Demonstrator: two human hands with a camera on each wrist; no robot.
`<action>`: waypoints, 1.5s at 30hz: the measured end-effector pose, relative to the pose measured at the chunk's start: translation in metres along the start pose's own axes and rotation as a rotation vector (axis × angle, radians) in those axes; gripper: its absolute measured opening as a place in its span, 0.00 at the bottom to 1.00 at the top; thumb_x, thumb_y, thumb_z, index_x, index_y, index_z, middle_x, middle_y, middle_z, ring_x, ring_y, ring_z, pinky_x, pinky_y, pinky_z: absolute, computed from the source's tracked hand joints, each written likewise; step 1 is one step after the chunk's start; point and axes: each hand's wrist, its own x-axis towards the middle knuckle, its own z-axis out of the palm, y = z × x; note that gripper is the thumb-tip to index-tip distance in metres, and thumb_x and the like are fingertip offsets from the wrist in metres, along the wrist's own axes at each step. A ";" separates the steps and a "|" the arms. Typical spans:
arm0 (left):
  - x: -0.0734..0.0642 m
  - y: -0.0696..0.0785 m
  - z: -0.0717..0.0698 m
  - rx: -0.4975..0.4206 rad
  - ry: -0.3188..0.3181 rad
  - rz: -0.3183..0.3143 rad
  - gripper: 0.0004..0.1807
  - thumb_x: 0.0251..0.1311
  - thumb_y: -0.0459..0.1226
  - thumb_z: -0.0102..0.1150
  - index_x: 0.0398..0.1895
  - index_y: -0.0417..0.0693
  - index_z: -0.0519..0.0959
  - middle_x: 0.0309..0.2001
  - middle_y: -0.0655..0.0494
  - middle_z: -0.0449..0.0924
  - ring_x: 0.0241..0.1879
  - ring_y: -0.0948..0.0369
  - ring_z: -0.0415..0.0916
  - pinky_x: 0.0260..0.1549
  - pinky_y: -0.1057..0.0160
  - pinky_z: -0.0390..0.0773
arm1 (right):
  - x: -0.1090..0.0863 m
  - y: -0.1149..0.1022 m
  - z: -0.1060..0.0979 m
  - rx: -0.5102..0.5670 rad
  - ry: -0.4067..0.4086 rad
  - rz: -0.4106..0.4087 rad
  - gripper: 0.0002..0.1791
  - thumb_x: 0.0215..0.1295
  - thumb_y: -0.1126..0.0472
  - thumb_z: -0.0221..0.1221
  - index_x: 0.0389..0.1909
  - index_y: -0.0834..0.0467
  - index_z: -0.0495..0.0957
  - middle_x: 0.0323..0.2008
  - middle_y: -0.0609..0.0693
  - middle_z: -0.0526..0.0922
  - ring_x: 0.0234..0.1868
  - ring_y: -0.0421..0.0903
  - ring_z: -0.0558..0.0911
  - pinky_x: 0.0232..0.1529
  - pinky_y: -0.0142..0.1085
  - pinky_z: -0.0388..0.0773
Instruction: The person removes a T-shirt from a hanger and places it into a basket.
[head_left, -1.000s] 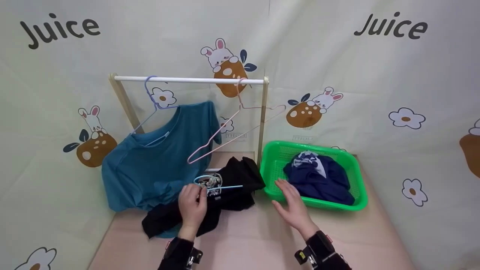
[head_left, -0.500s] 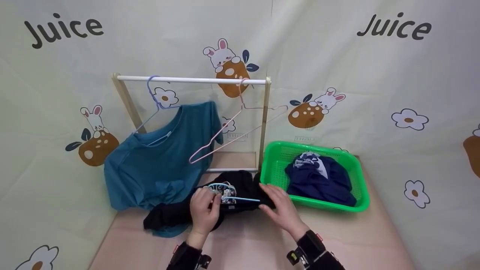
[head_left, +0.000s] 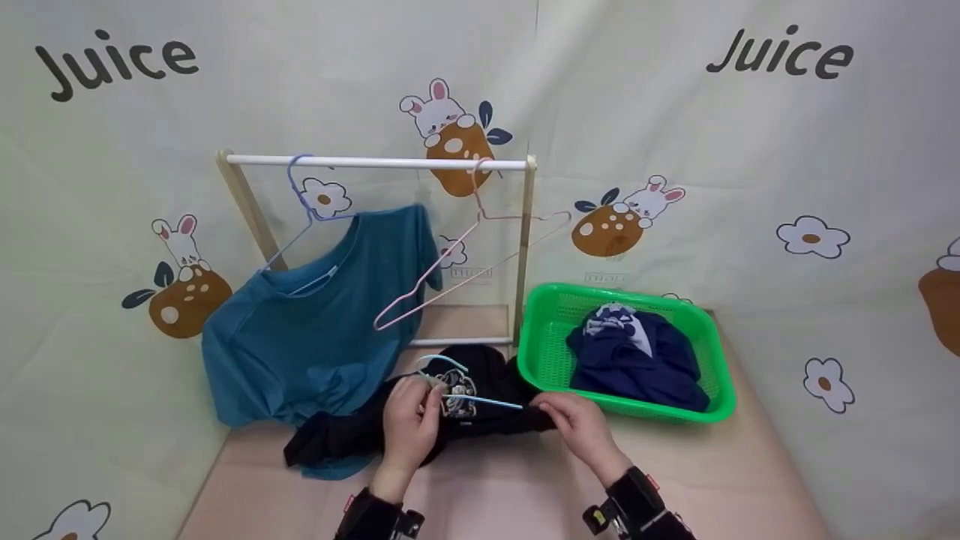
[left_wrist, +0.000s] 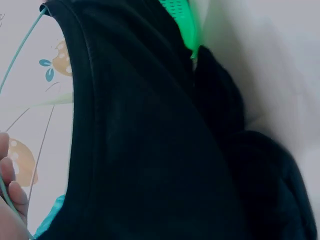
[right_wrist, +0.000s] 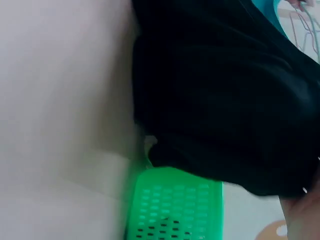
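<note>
Left hand: your left hand (head_left: 409, 427), just below the middle of the frame, holds the light blue hanger, with fingers (left_wrist: 7, 171) curled round its wire.
Right hand: your right hand (head_left: 583, 427), right of the lower middle, pinches the edge of the black shirt, fingers narrow, near the end of the light blue hanger.
Light blue hanger: the light blue hanger (head_left: 491, 402) lies between your hands at lower middle, one arm pointing right; at the upper left of the left wrist view, its wire meets the shirt's neckline.
Black shirt: the black shirt (head_left: 495, 375) is bunched across the lower middle, pale print facing up, partly over the teal shirt's lower edge.
Teal shirt: the teal shirt (head_left: 315, 337), left of centre, hangs tilted on the violet hanger (head_left: 291, 184), which is hooked over the rack's bar.
Pink hanger: the pink hanger (head_left: 429, 286) hangs bare from the same bar, near the right post.
Rack: the rack (head_left: 375, 161) stands left of centre, with a white bar and wooden posts.
Basket: the green basket (head_left: 721, 382), right of centre on the worktop (head_left: 495, 495), contains a crumpled navy garment (head_left: 637, 367).
</note>
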 end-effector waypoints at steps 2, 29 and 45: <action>0.003 0.001 -0.002 -0.006 0.007 -0.013 0.07 0.56 0.23 0.62 0.27 0.42 0.77 0.23 0.58 0.69 0.25 0.62 0.64 0.30 0.66 0.63 | 0.000 0.001 -0.004 0.011 0.042 0.022 0.06 0.62 0.67 0.64 0.36 0.53 0.85 0.34 0.43 0.86 0.36 0.41 0.84 0.38 0.37 0.79; 0.018 0.017 -0.008 -0.061 0.003 -0.030 0.08 0.55 0.22 0.64 0.31 0.43 0.80 0.27 0.57 0.77 0.27 0.61 0.69 0.33 0.64 0.66 | 0.000 -0.002 -0.012 0.054 0.324 -0.040 0.15 0.52 0.80 0.66 0.38 0.61 0.86 0.36 0.51 0.87 0.37 0.49 0.85 0.46 0.25 0.75; 0.043 0.049 -0.029 -0.123 0.106 -0.310 0.09 0.56 0.14 0.57 0.28 0.33 0.78 0.26 0.42 0.77 0.28 0.53 0.75 0.30 0.71 0.71 | -0.007 0.014 -0.035 -0.012 0.349 0.074 0.01 0.60 0.68 0.66 0.32 0.60 0.84 0.31 0.48 0.85 0.34 0.43 0.83 0.39 0.26 0.74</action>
